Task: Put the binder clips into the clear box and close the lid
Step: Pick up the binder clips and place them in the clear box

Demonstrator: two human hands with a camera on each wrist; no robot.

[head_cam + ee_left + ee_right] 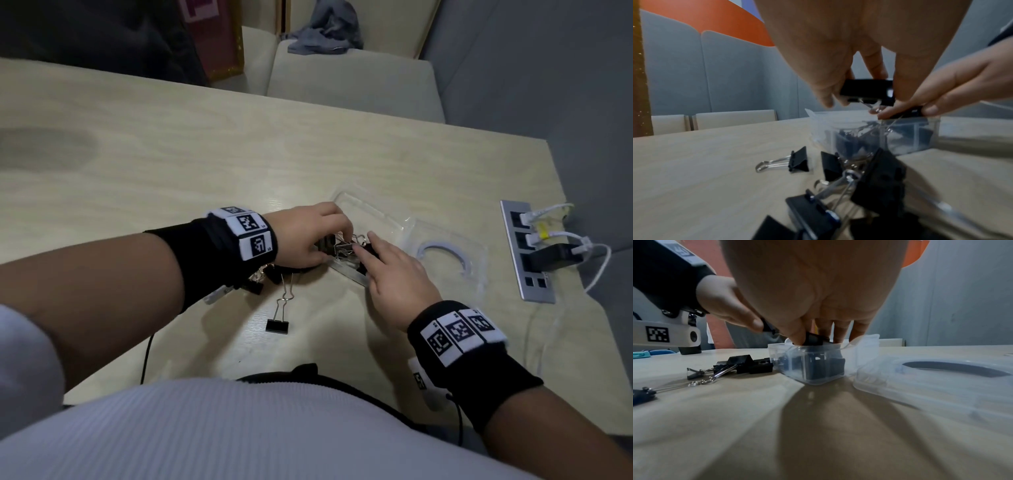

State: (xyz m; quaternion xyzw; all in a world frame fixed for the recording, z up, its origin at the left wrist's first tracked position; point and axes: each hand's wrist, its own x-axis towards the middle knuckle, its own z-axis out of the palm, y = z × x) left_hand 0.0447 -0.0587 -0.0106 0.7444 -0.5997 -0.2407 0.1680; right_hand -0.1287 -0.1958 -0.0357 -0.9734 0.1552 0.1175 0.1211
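Note:
The small clear box (818, 378) stands open on the table and holds several black binder clips; its hinged lid (358, 209) is folded back on the far side. My left hand (329, 246) pinches a black binder clip (867, 90) just above the box (906, 139). My right hand (810, 339) pinches another black clip (815, 338) at the box's rim, its fingertips reaching inside. Several loose clips (798, 160) lie on the table left of the box, partly under my left wrist. One single clip (278, 324) lies nearer to me.
A second clear plastic case (448, 260) with a white ring inside lies just right of the box. A metal socket panel (527, 251) with plugged-in chargers and white cables sits at the table's right edge. Pale chairs (349, 78) stand beyond the table.

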